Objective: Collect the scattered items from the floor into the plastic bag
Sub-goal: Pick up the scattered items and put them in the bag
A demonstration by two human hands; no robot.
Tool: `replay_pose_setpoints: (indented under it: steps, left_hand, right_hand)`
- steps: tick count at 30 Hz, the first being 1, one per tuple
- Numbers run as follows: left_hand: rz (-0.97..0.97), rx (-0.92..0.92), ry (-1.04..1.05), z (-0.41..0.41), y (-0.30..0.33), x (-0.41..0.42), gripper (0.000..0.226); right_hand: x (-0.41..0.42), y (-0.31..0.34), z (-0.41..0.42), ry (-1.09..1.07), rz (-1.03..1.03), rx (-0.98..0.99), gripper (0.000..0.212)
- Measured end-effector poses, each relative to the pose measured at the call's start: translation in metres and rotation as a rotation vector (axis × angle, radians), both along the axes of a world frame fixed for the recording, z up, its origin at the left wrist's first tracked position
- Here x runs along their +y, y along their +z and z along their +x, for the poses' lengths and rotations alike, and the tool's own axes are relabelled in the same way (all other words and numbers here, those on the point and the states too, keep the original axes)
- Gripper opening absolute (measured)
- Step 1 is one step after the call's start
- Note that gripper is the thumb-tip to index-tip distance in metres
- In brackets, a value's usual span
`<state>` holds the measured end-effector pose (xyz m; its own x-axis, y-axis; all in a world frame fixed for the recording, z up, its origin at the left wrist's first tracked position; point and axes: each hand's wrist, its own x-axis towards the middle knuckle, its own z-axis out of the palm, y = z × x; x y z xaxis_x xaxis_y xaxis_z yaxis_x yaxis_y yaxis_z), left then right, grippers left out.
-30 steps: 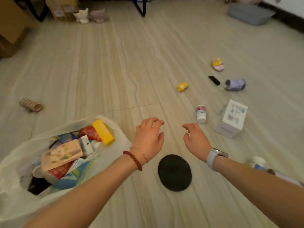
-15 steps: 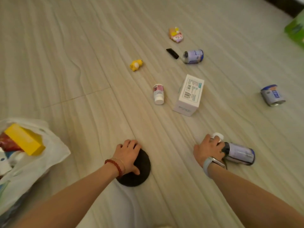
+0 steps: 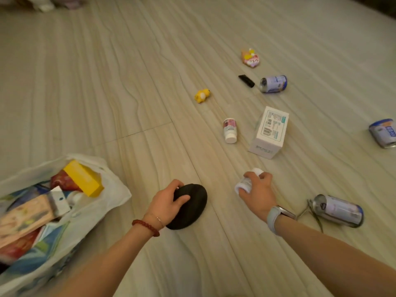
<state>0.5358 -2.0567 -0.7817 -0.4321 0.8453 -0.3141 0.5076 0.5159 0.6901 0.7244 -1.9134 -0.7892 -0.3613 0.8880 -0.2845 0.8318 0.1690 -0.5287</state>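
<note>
A white plastic bag (image 3: pixel 111 196) lies open at the lower left, holding a yellow box (image 3: pixel 82 177), packets and cartons. My left hand (image 3: pixel 169 203) grips the edge of a black round pad (image 3: pixel 192 207), tilting it off the floor. Further right, my right hand (image 3: pixel 258 192) is closed around a small white bottle (image 3: pixel 244 185), held just above the floor. Scattered ahead are a pill bottle (image 3: pixel 230 130), a white box (image 3: pixel 270 131), a yellow toy (image 3: pixel 201 95), a black tube (image 3: pixel 246 80), a snack packet (image 3: pixel 250 58) and three cans (image 3: pixel 273 83) (image 3: pixel 338 210) (image 3: pixel 383 132).
Pale wood-grain floor tiles (image 3: pixel 107 82) stretch away on all sides. A thin green cord (image 3: pixel 315 215) lies beside the nearest can, close to my right wrist. Blurred pale objects (image 3: pixel 47 4) sit at the far top left.
My left hand went from hovering to pressing on the black pad and now lifts its edge. My right hand reached right, closed on the white bottle and has drawn it left, away from the can.
</note>
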Motion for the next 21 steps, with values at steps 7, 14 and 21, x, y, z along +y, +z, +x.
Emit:
replay_pose_setpoints:
  steps: [7,14,21]
  left_hand:
    - [0.291,0.139,0.381,-0.059,0.063,-0.059,0.03]
    - [0.277,0.25,0.796,-0.126,0.082,-0.14,0.035]
    - [0.033,0.513,0.821,-0.166,0.077,-0.19,0.035]
  right_hand:
    - [-0.042,0.046,-0.088,0.215,-0.003,0.33,0.039]
    - [-0.113,0.084,-0.193,0.713,-0.044,0.464,0.043]
    - [-0.181,0.07,-0.263,1.037,-0.088,0.261,0.045]
